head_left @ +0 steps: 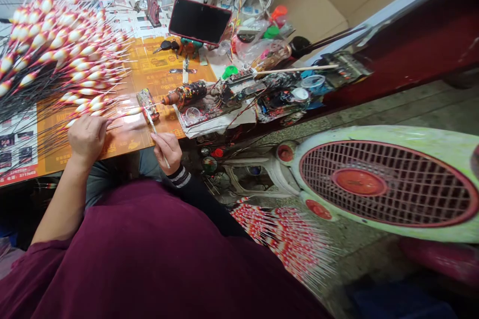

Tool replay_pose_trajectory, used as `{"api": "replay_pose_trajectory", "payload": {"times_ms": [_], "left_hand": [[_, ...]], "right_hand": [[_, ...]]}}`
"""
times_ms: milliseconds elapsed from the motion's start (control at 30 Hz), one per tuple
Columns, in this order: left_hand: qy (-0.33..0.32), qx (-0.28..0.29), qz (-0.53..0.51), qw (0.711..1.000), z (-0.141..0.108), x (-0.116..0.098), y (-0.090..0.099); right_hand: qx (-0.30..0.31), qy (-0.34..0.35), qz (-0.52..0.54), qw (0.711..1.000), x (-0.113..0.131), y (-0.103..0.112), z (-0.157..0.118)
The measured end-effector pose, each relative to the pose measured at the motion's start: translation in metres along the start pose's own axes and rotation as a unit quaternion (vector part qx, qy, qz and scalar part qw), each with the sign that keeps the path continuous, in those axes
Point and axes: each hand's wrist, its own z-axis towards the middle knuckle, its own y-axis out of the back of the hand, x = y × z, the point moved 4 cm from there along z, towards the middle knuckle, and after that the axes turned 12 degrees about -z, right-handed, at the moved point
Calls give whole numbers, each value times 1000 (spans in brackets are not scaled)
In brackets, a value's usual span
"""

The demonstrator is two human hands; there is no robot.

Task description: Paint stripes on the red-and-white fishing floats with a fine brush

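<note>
Orange-covered bench (160,72), fishing floats (67,55), left hand (88,139) on one, right hand (166,152) gripping brush (159,144)

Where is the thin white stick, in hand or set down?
In hand: the right hand pinches the thin white stick between fingers and thumb.

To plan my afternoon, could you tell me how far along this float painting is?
A large heap of red-and-white striped floats with thin black stems looks finished, as does a floor bundle. The left hand steadies one float; the right hand holds a thin white brush. What remains cannot be told.
</note>
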Motion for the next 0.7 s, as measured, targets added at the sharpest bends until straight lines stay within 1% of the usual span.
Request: {"api": "replay_pose_trajectory", "payload": {"times_ms": [133,333,433,500,533,633,700], "left_hand": [[-7,5,5,1000,1,0,0],[-32,25,47,998,4,-11,-3],[-15,47,59,997,7,-13,0],[10,58,50,997,6,-9,9],[23,59,42,997,4,-6,17],[83,58,27,994,-7,7,49],[133,74,37,988,-19,15,72]], "right_hand": [[-22,15,-18,999,5,4,6],[-69,26,20,997,6,11,10],[-75,27,24,997,6,14,9],[-74,27,40,996,5,16,8],[-74,27,51,996,5,18,8],[-69,21,82,994,4,20,6],[-57,3,96,994,2,20,6]]}}
